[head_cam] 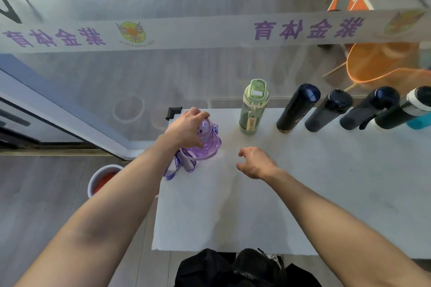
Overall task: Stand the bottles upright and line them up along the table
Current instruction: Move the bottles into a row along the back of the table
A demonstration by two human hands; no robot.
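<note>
Purple translucent plastic bottle [206, 141] sits at the white table's [256, 205] far-left corner, left hand [186, 129] clamped over its lid; right hand [253, 162] hovers empty, fingers loosely curled. Risks: bottle near the edge could tip off; its dangling purple strap [177, 166] could snag; green bottle [253, 109] stands close by.
</note>
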